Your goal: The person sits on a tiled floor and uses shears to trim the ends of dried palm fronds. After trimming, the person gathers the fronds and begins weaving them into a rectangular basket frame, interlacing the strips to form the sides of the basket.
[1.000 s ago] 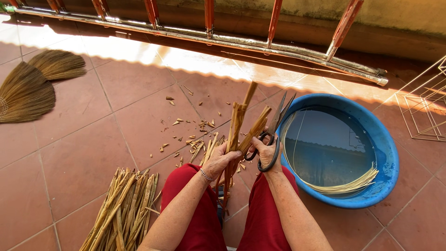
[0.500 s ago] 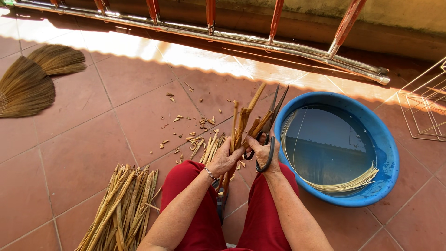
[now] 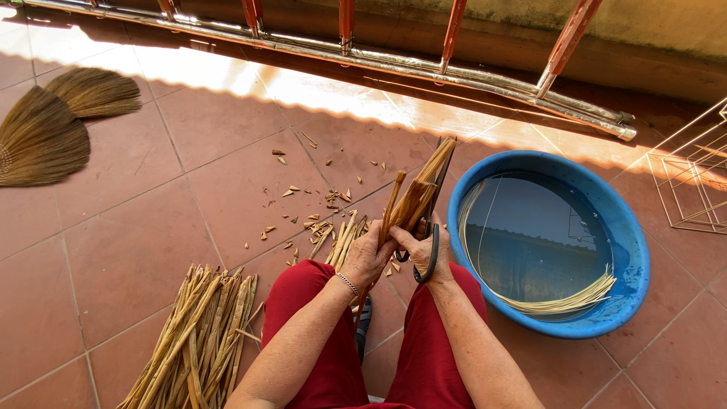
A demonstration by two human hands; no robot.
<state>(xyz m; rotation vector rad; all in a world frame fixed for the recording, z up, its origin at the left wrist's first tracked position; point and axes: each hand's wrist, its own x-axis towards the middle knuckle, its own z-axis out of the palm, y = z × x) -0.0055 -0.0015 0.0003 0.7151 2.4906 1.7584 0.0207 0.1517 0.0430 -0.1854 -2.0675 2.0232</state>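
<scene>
Since the earlier frame, the scissors [image 3: 433,220] have closed their blades along the reeds [image 3: 409,203], which now stand tighter together and more upright. The left hand [image 3: 369,254] is wrapped around the reeds' lower part; the right hand [image 3: 429,250] has its fingers through the scissor loops, gripping them, just beside the left. Both sit above the red-clad knees. A blue basin [image 3: 632,261] of water with pale strips [image 3: 564,301] lies at right, a reed pile [image 3: 198,341] at lower left, chips [image 3: 307,204] on the floor, brooms [image 3: 53,125] far left, a ladder [image 3: 454,68] along the top, and a wire frame [image 3: 693,182] at the right edge.
</scene>
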